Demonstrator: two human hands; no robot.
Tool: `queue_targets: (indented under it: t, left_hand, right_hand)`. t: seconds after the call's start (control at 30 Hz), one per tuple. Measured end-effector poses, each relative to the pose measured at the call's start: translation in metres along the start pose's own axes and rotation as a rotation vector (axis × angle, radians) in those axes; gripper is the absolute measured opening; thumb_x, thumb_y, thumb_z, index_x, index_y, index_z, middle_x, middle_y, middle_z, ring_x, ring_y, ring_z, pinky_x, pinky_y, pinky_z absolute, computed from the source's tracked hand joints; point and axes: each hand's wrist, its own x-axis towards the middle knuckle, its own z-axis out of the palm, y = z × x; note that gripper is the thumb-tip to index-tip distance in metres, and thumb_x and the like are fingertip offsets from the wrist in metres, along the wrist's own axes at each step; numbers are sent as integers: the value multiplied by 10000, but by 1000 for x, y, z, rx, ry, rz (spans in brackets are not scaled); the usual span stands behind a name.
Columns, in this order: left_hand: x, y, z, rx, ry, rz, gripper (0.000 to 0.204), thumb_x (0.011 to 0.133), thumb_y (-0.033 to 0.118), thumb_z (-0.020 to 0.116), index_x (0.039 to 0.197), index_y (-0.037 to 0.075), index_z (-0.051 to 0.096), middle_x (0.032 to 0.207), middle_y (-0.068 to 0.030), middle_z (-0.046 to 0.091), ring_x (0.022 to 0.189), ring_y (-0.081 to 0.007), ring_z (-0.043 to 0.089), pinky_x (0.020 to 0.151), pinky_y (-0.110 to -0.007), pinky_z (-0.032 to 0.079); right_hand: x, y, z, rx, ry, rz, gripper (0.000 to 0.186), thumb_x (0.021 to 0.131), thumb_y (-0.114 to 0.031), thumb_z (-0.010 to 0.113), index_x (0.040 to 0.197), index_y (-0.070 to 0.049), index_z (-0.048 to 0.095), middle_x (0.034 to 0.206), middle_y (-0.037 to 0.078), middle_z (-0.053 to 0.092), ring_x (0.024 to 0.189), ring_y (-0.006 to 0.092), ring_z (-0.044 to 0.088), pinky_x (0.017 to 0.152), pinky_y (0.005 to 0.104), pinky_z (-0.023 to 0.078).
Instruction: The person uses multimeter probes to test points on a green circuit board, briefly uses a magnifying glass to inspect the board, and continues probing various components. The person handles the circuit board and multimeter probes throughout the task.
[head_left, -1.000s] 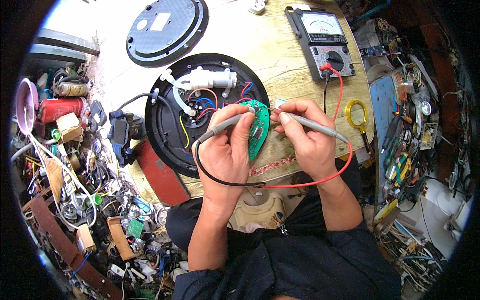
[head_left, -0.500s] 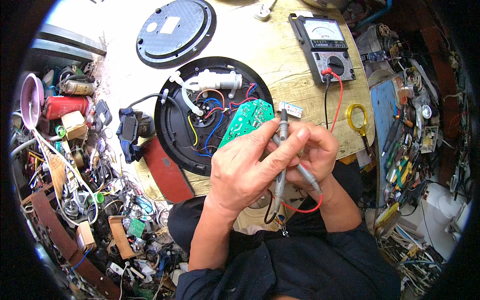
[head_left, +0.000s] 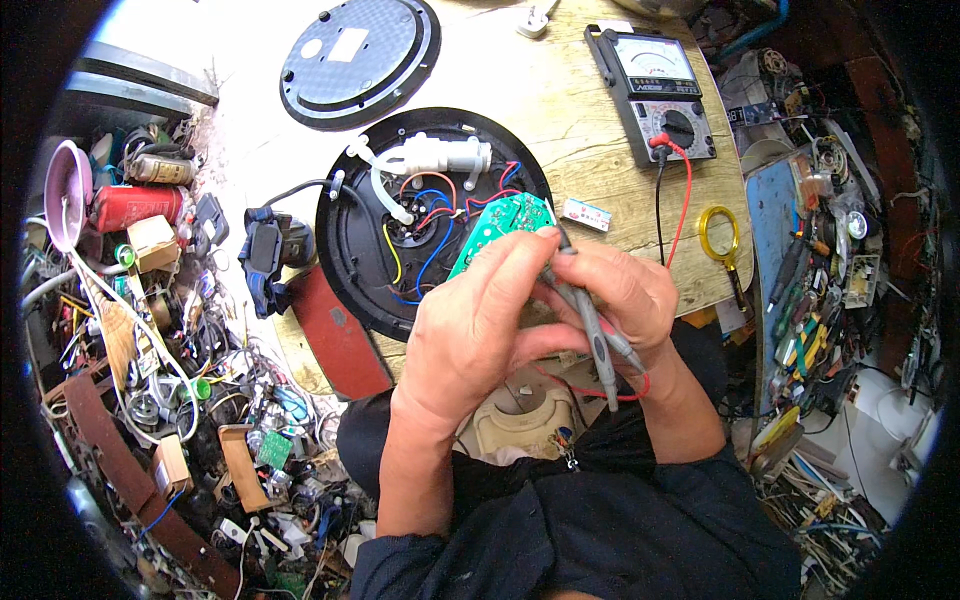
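Note:
My left hand [head_left: 470, 315] is closed at the near edge of a green circuit board [head_left: 510, 215], its fingers over the edge and its thumb lower down. Part of that grip is hidden. My right hand [head_left: 625, 290] is closed around two grey multimeter probes [head_left: 600, 345], whose tips point at the board's right side near my left fingertips. Behind the board lies an open round black housing [head_left: 350, 250] with a white pump-like unit [head_left: 435, 157], a pale tube and coloured wires. Red and black leads run to an analog multimeter [head_left: 660, 95] at the back right.
A round black cover [head_left: 360, 65] lies at the far left of the wooden table. A small white and blue box [head_left: 587, 215] and a yellow-rimmed magnifying glass [head_left: 718, 235] are on the right. A red-brown plate [head_left: 340, 335] juts over the near edge. Heaped parts and tools flank the table.
My left hand has let go of the probe and shifted slightly left to the board. Both probes are now in my right hand, their rear ends swung to the right.

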Motion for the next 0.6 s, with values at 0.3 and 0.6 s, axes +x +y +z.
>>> queue_targets:
  t: [0.3, 0.6]
  left_hand:
    - [-3, -14, -3, 187, 333, -97, 276, 848, -55, 802, 1115, -2, 758, 1123, -161, 713, 939, -305, 753, 754, -373, 627]
    - [-4, -11, 16, -455, 592, -449, 174, 1031, -2, 724, 1202, -37, 731, 1190, -127, 725, 992, -170, 739, 859, -285, 622]
  right_hand:
    - [-10, -3, -4, 345, 247, 395, 353, 1017, -87, 760, 1334, 28, 654, 1191, 219, 757, 913, 218, 783, 791, 343, 643]
    - [-6, -1, -3, 264, 128, 663, 223, 979, -6, 707, 1197, 43, 720, 968, 130, 793, 868, 168, 779, 768, 302, 612]
